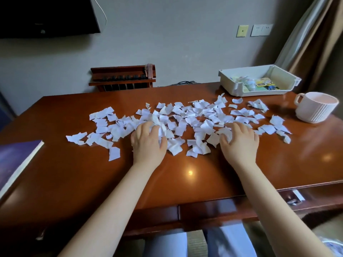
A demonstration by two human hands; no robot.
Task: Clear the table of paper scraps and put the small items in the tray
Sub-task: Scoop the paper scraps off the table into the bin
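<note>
Several white paper scraps (187,117) lie spread in a wide band across the middle of the brown wooden table (185,179). My left hand (147,140) rests palm down on the pile left of centre, its fingers curled into scraps. To the right, my right hand (240,139) also lies on the pile, fingers bent around crumpled scraps near its thumb. A white plastic tray (284,76) stands at the back right of the table with small items (263,83) inside, among them yellow packets and a small blue toy.
A pale pink ribbed mug (313,108) stands at the right, just past the scraps. A purple book (14,160) lies on the table's left edge. A wooden rack (122,77) sits behind the table against the wall. A drawer is set under the front edge.
</note>
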